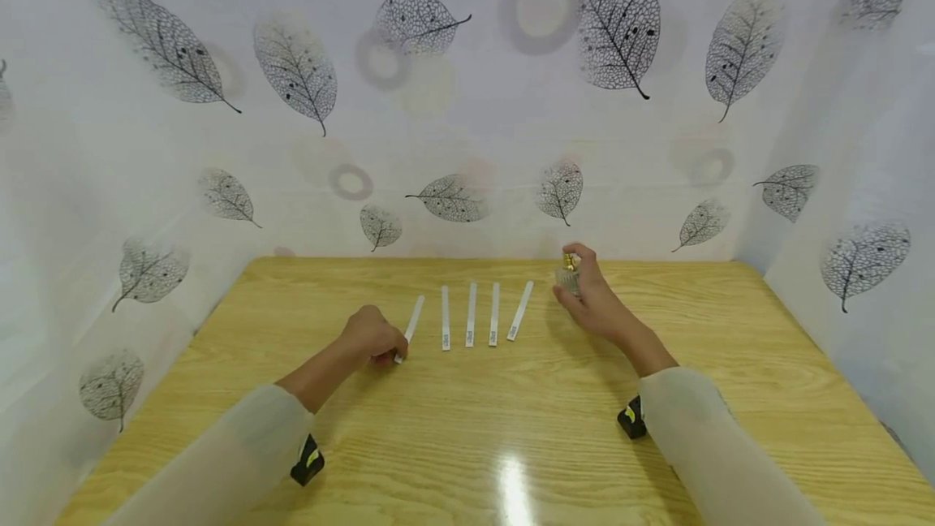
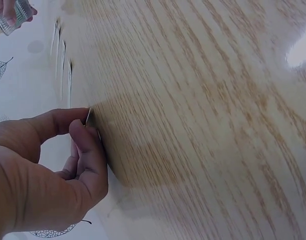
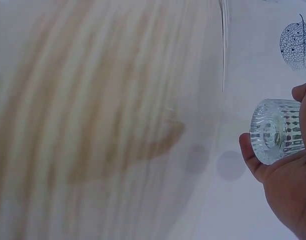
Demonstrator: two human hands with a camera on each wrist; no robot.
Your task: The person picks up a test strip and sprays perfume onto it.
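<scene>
left hand [image 1: 371, 337]: my fingers [image 2: 85, 145] are pinched narrow on the near end of the leftmost thin white paper test strip [image 1: 411, 325], thumb and forefinger closed right on its edge where it meets the tabletop [image 1: 467, 420].

right hand [image 1: 595, 299]: wrapped around the small ribbed clear glass perfume bottle with the gold sprayer [image 1: 568, 273]. From the wrist cam I can see its round base [image 3: 275, 131] cradled in my curled fingers, and it looks lifted off the wood, though I can't tell for sure.

where stuff is: held strip sits at the left end of a row; the four other white paper strips [image 1: 471, 315] lie just beside it, fanned out, apart from each other. Bottle is just past the right end of the row.

doing it well, imo: pinch only the printed end so the far tip stays clean, keep the strip from dragging its neighbours, and point the nozzle at that one tip, away from the rest.

watch out: thin paper bends easily, so go light.
</scene>
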